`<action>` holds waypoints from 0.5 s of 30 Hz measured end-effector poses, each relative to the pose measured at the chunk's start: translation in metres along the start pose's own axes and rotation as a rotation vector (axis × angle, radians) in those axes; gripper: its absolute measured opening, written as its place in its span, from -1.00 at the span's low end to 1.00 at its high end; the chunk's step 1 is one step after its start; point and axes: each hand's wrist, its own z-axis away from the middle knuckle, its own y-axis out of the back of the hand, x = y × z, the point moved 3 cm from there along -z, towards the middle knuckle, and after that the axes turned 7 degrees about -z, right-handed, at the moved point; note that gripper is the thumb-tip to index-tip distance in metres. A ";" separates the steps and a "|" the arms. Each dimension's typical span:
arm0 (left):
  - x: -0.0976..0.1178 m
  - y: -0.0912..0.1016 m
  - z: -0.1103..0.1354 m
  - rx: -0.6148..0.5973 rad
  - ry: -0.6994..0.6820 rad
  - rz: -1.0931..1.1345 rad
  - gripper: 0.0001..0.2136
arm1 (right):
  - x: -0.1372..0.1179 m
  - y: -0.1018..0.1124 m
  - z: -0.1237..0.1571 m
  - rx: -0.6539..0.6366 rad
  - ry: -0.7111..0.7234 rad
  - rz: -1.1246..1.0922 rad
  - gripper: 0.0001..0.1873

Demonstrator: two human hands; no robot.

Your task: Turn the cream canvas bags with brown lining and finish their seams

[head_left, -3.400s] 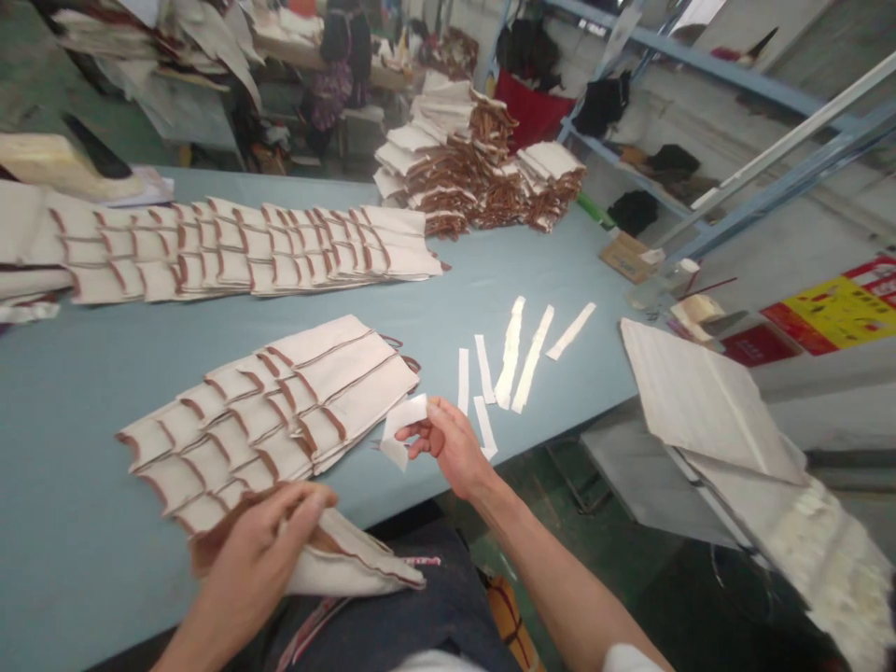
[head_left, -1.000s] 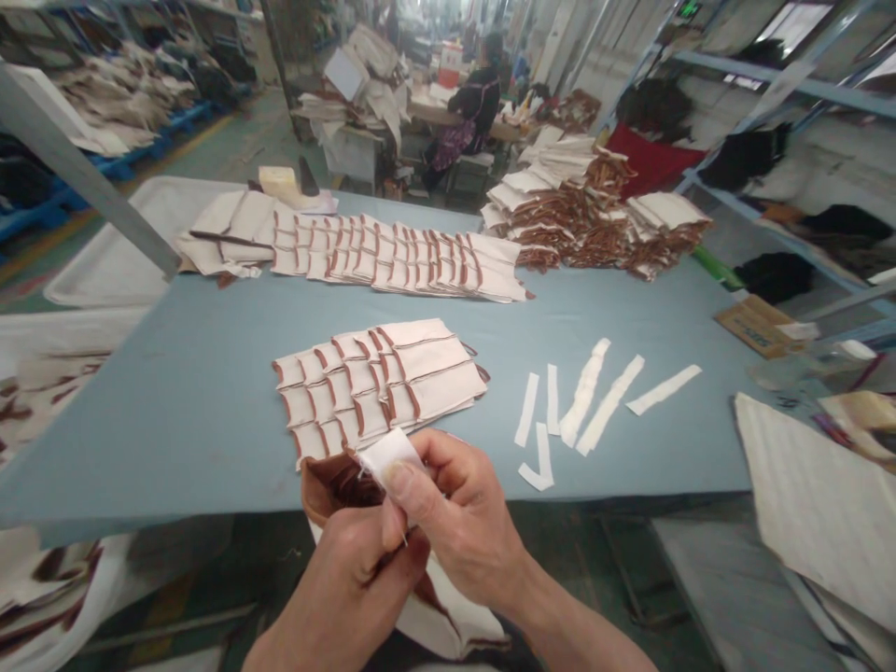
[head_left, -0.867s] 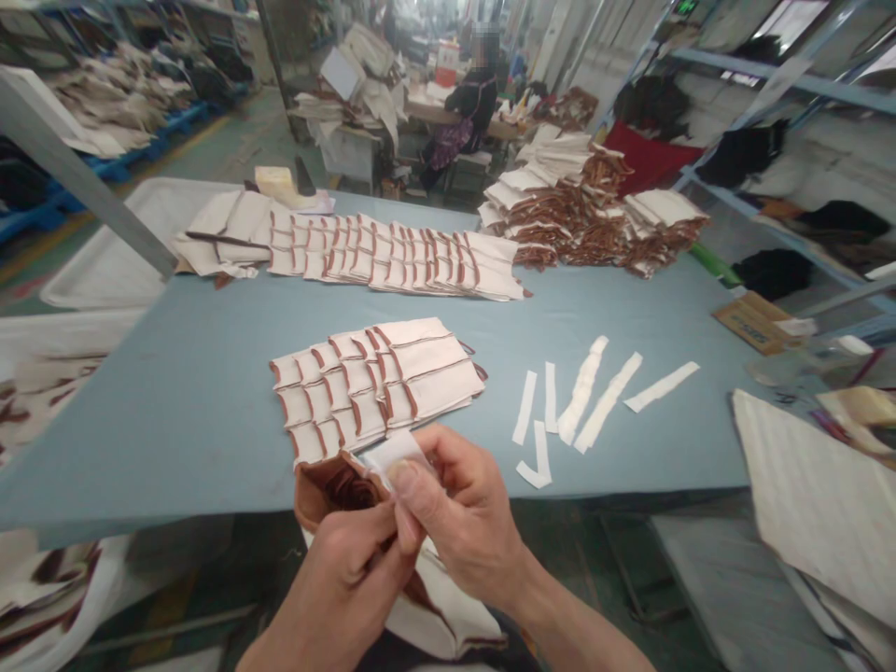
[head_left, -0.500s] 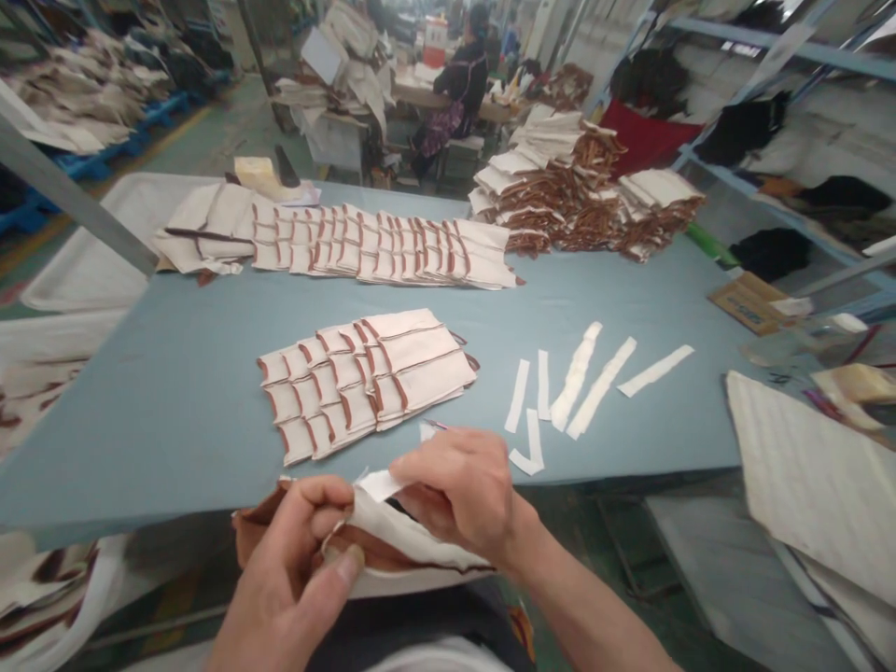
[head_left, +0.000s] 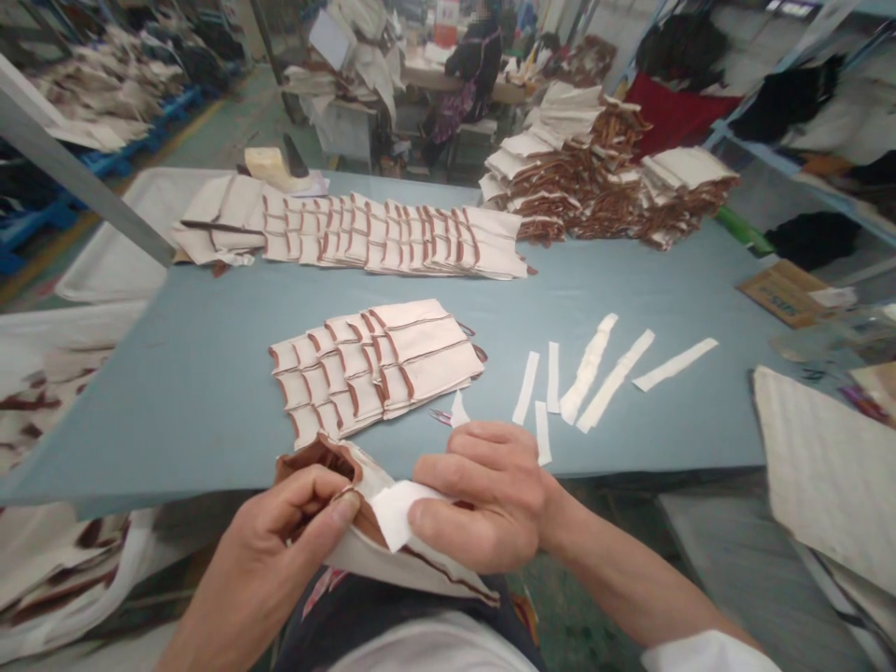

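My left hand [head_left: 301, 527] pinches the edge of a cream and brown sewn fabric piece [head_left: 448, 574], which hangs over my lap with its brown inner side partly showing. Between the thumb and fingers of my right hand [head_left: 483, 495] is a white strip [head_left: 393, 515], its free end lying against the opening of the piece. The fingers hide the rest of that strip. Beyond my hands, a fanned stack of similar cream pieces with brown edges [head_left: 427, 345] lies on the blue table [head_left: 210, 373].
Several loose white strips [head_left: 588, 369] lie right of the stack, with small snips [head_left: 441, 416] near my right hand. A long row of pieces [head_left: 392, 233] and a tall brown-and-cream pile [head_left: 567, 168] stand behind. A person [head_left: 476, 65] sits at the back.
My right hand has turned and drawn the white strip across the fabric's opening. The fabric's brown inside shows more near my left hand. The view has shifted slightly.
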 end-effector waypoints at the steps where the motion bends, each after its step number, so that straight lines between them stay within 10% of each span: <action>1: 0.003 0.000 0.001 0.027 -0.023 -0.052 -0.55 | 0.001 -0.003 0.001 -0.008 -0.014 -0.041 -0.71; 10: -0.002 0.016 0.007 -0.017 -0.063 -0.118 -0.52 | -0.006 -0.058 0.022 0.109 -1.035 -1.002 -0.52; 15: 0.001 0.021 0.003 0.152 0.003 0.016 -0.53 | -0.005 -0.041 -0.001 0.137 -0.902 -0.870 -0.67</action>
